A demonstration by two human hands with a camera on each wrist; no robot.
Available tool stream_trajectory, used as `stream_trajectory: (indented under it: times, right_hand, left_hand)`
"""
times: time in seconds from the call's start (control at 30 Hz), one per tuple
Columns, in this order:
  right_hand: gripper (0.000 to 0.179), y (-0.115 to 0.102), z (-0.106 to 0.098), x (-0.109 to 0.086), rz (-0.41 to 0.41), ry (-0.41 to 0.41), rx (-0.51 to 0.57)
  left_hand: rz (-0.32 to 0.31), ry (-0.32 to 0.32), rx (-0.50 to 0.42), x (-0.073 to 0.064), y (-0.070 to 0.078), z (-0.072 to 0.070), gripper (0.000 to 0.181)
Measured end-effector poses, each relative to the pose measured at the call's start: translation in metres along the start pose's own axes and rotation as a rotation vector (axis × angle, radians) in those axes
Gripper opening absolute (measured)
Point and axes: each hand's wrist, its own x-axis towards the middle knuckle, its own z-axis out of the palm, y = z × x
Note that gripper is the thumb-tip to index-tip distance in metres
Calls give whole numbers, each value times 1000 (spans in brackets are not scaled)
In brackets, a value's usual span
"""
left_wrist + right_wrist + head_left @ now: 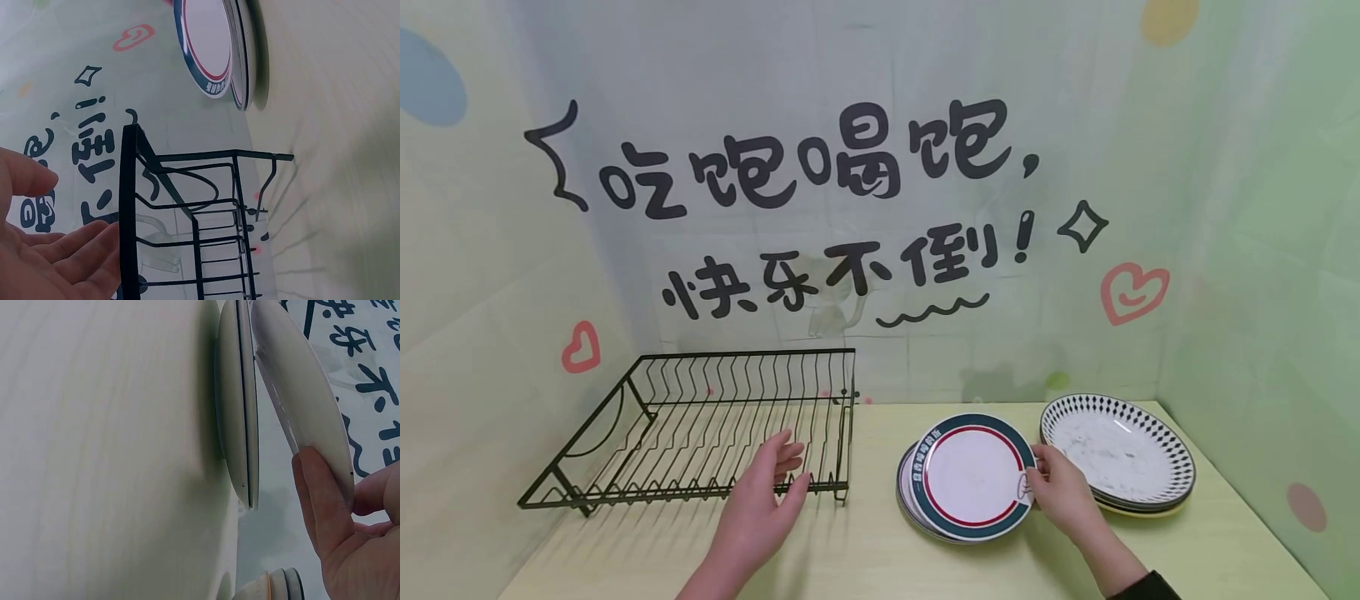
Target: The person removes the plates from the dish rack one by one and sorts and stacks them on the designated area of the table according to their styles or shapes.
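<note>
My right hand (pixel 1067 493) pinches the right edge of a round white plate (pixel 973 475) with a dark green and red rim. In the right wrist view this plate (pixel 312 394) is tilted up, its near edge raised off a small stack of plates (pixel 234 406). My thumb is on one face and my fingers on the other. My left hand (pixel 760 500) is in front of a black wire dish rack (pixel 745 354), fingers relaxed and holding nothing. In the left wrist view its fingers lie beside the rack's top bar (pixel 128 219); contact is unclear.
Larger plates (pixel 1120 454) with a black diamond-patterned rim are stacked at the right, behind my right hand. Everything stands on a pale wooden table (pixel 1232 533). A printed curtain (pixel 925 50) with lettering encloses the back and sides.
</note>
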Motion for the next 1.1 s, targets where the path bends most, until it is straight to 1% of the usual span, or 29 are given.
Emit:
stream_trajectory:
  times: [0.2,0.5,0.67,0.83,1.1]
  right_hand:
    - [40,3,0,1,13,-2,4]
    - [41,9,1,2,29,3,-19]
    - [42,11,1,4,26,8,-22]
    - [40,14,2,6,37,5,-20]
    - [36,15,5,5,29,-21,4]
  left_hand:
    - [-3,2,18,-1,-1,-1,58]
    - [31,12,54,-3,-5,-3,60]
    - [24,14,53,-3,-8,-3,60]
    - [5,2,59,-4,-9,-5,60]
    - [11,-6,92,-7,-11,-10,58]
